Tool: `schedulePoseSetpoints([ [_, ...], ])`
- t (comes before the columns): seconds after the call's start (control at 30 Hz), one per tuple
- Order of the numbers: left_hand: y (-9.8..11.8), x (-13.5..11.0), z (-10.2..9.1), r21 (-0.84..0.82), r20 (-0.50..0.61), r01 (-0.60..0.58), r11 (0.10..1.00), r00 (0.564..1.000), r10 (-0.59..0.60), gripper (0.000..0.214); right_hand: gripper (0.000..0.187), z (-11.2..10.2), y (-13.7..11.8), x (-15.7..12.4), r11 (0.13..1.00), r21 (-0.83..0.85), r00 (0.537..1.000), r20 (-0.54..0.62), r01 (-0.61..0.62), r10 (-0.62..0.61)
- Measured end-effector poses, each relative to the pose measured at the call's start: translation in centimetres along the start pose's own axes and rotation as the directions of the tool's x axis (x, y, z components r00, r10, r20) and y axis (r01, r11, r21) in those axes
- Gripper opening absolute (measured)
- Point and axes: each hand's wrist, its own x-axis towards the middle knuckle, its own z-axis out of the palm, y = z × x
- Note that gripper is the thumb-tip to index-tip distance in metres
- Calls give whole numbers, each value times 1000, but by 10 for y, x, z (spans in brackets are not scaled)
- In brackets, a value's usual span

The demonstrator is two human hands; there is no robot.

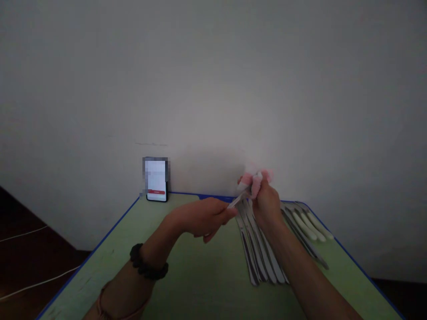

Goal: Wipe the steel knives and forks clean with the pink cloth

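My left hand [210, 216] is closed on the near end of a slim, shiny metal piece of cutlery [237, 199]. Its far end runs into a pink and white cloth [256, 183], so I cannot make out which kind it is. My right hand [268, 202] grips that cloth, bunched around the far end of the cutlery. Below the two hands, several metal cutlery pieces [257, 253] lie side by side on the table, partly covered by my right forearm.
Right of my forearm lie more metal cutlery [305, 240] and several cream-handled pieces [315, 224]. A lit phone [156, 180] leans upright on the wall at the back left. The pale green table [193, 284] has a blue edge and meets the wall [213, 89].
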Motion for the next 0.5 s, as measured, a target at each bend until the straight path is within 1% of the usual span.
schedulePoseSetpoints([
  [0.07, -2, 3, 2, -9, -18, 30, 1000, 999, -30, 38, 42, -2, 3, 0, 998, -55, 1000, 13, -20, 21],
  [0.13, -4, 5, 3, -20, -48, 47, 999, 998, -48, 40, 43, -3, 1, 2, 998, -60, 999, 37, -31, 34],
  [0.3, -4, 2, 7, -146, -94, 20, 989, 995, -34, 45, 47, -6, -14, 6, 997, -70, 999, 47, 22, -18],
  [0.4, -3, 0, 19, -200, -170, -15, 980, 985, -19, 46, 44, -7, -21, 6, 996, -90, 1000, 15, 0, 2],
  [0.5, -3, 2, 37, -216, -226, -13, 976, 973, -37, 46, 43, -8, -23, 5, 987, -157, 1000, -21, -24, 21],
])
